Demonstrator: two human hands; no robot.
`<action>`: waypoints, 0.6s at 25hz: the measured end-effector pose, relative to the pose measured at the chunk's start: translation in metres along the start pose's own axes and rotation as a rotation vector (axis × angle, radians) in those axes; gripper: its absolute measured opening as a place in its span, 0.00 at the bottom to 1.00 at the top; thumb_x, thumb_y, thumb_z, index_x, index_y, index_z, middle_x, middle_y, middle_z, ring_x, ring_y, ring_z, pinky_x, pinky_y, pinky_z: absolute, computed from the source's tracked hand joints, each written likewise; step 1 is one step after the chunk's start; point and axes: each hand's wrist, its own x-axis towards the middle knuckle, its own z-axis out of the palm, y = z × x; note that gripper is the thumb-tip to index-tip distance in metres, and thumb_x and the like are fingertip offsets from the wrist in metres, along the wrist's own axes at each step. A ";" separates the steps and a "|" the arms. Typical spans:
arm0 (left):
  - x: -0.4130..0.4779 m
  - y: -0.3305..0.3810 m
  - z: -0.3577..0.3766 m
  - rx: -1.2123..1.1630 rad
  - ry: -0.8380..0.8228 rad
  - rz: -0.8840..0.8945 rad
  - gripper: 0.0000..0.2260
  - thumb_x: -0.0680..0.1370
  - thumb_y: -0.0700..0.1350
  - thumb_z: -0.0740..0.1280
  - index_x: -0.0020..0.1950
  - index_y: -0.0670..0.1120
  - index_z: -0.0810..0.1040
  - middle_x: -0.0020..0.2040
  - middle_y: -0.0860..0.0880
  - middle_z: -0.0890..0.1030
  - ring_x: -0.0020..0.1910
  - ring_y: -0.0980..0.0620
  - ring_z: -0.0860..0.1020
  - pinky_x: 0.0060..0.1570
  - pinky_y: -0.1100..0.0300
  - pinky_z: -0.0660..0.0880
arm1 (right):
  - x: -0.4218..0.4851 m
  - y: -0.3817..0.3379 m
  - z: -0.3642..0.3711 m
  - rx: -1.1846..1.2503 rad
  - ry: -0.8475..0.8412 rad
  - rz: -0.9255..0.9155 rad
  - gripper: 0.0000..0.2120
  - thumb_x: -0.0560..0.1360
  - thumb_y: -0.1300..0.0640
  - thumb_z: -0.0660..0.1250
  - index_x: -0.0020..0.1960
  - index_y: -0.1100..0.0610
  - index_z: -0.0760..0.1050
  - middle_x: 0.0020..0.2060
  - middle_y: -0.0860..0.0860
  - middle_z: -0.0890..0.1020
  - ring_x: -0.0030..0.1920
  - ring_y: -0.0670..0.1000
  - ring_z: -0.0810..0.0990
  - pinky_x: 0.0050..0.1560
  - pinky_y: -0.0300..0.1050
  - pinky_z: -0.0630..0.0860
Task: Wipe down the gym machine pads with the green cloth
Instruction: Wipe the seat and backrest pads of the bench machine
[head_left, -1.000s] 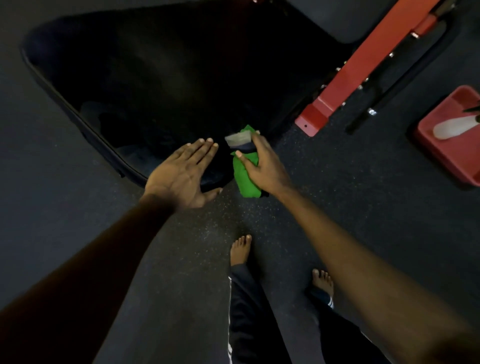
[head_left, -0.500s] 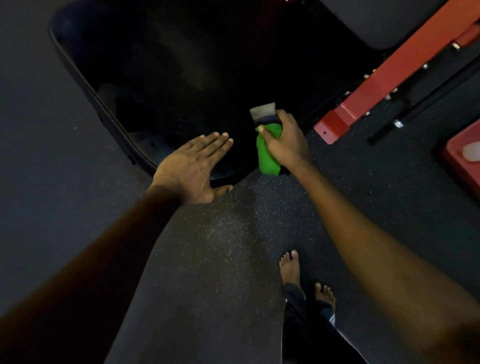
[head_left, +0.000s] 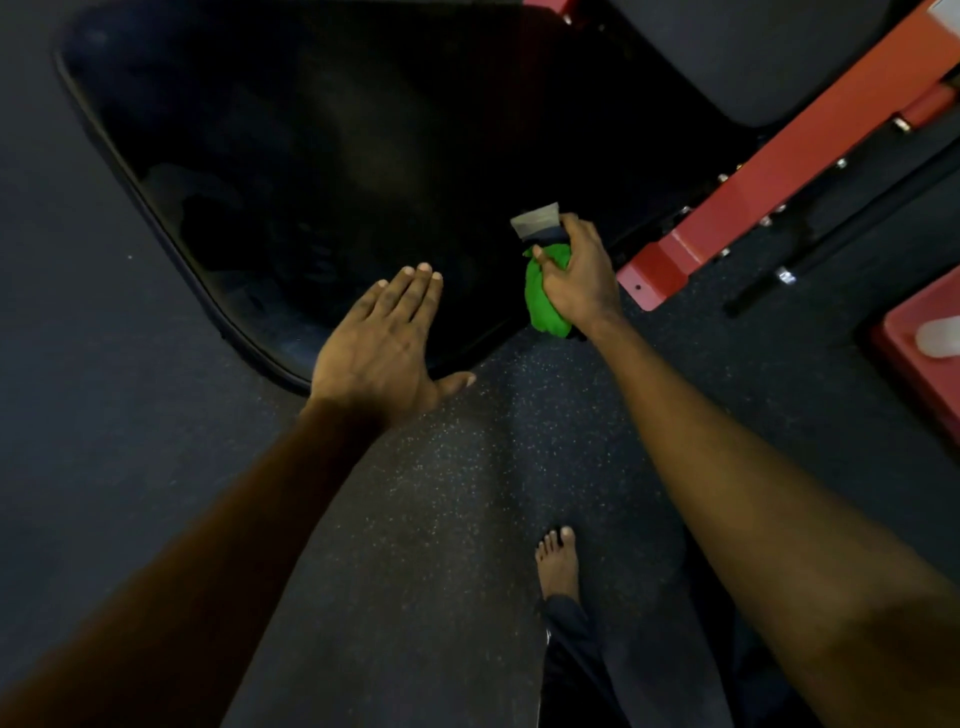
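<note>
A wide black pad with a glossy, dimly reflecting surface and a rounded, piped edge fills the upper middle of the view, set over a dark rubber floor flecked with pale specks. The left hand lies flat on the pad's near corner, fingers straight and close together, thumb spread out past the edge. The right hand is clenched around the bunched green cloth, which sits at the pad's near right edge; above the cloth, in the same grip, shows a grey-topped dark piece that I cannot identify. Just right of that hand a red steel frame with bolts runs diagonally to the upper right corner, a black bar beside it. At the right edge is a red tray holding something white. A bare foot stands on the floor below, under a dark trouser leg.
</note>
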 end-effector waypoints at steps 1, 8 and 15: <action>-0.001 0.000 0.000 0.000 0.006 -0.002 0.47 0.75 0.75 0.44 0.81 0.44 0.34 0.81 0.45 0.37 0.81 0.50 0.38 0.77 0.54 0.37 | 0.001 -0.001 -0.002 0.008 0.007 0.025 0.23 0.79 0.54 0.68 0.72 0.56 0.69 0.67 0.52 0.72 0.65 0.52 0.74 0.64 0.52 0.74; 0.025 0.036 -0.006 -0.042 -0.012 -0.003 0.49 0.76 0.74 0.50 0.80 0.42 0.35 0.81 0.45 0.36 0.81 0.49 0.38 0.78 0.53 0.38 | -0.045 -0.014 0.010 -0.008 -0.063 -0.214 0.27 0.74 0.61 0.72 0.71 0.55 0.69 0.70 0.52 0.70 0.68 0.53 0.72 0.62 0.49 0.75; 0.044 0.047 0.006 0.023 0.004 0.028 0.42 0.81 0.66 0.50 0.81 0.40 0.35 0.82 0.43 0.38 0.81 0.47 0.40 0.79 0.51 0.41 | 0.017 0.017 -0.006 -0.032 -0.075 -0.124 0.27 0.75 0.64 0.69 0.72 0.57 0.68 0.70 0.53 0.69 0.68 0.54 0.72 0.64 0.48 0.74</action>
